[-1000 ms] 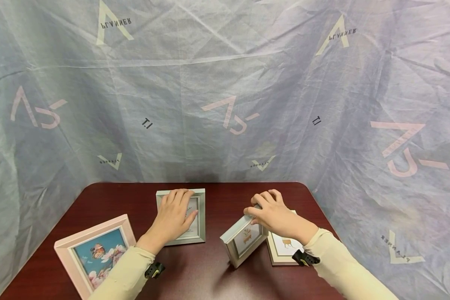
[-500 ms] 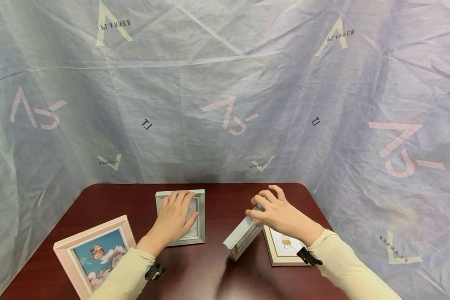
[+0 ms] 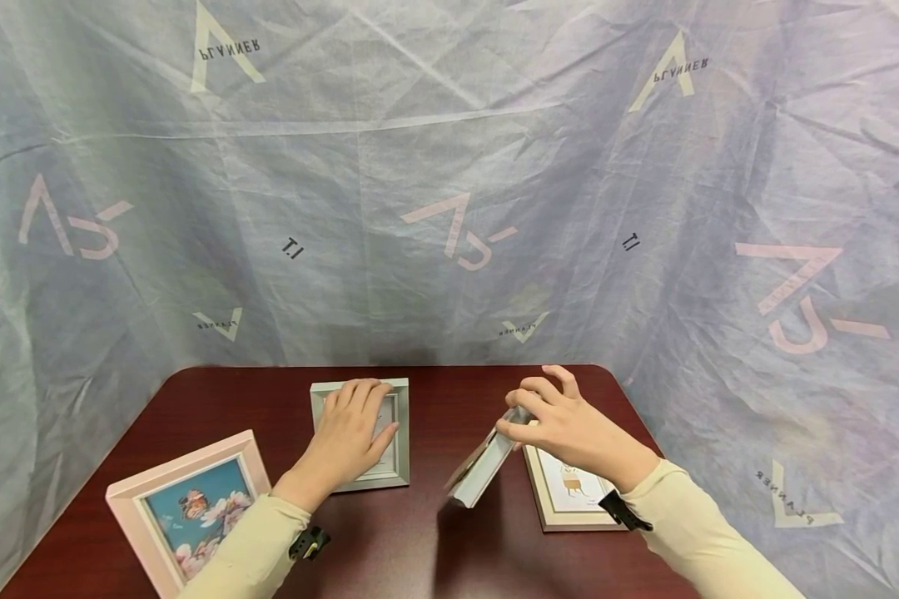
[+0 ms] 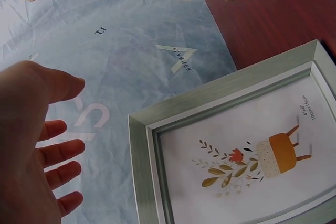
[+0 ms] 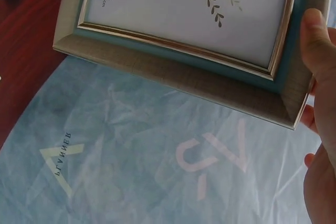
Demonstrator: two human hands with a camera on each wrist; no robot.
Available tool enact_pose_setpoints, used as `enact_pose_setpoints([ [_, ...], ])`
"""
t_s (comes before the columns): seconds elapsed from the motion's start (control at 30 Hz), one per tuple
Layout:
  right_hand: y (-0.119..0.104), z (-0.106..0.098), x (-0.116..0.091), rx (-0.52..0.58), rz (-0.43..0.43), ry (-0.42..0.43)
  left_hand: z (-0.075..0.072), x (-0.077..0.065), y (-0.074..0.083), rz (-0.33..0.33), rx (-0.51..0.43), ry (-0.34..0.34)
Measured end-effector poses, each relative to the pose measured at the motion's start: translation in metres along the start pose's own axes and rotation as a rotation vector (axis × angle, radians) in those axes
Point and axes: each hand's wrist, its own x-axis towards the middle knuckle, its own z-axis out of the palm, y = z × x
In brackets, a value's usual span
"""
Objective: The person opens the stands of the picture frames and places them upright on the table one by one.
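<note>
**Head cam bright and soft, wrist cams dim**

Head: even light across the pale backdrop [image 3: 367, 166], faintly darker in its folds. Pale sheen on the dark red table [image 3: 449, 408] near the bottom edge, looks like overhead light. Dark soft shadow on the tabletop under the tilted frame [image 3: 487, 466]; that frame's lower left corner is smeared. Wide-angle stretch toward the picture edges.

Left wrist: grey, low contrast. Left hand [image 4: 26, 140] mostly in shade; print in the green frame [image 4: 231, 145] fairly crisp. Blurred dark patch, top right.

Right wrist: dim, backdrop brighter lower right, thin highlights on gold trim [image 5: 178, 50].
</note>
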Motion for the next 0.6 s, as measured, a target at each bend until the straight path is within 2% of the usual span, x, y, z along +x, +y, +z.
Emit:
enact_pose_setpoints([
  [0.43, 0.005, -0.013, 0.000, -0.012, -0.003, 0.063, -0.004, 0.005, 0.000, 0.017, -0.019, 0.039],
  [0.6, 0.003, -0.017, 0.000, -0.030, 0.000, 0.084, -0.005, 0.007, 0.001, 0.014, -0.048, 0.033],
])
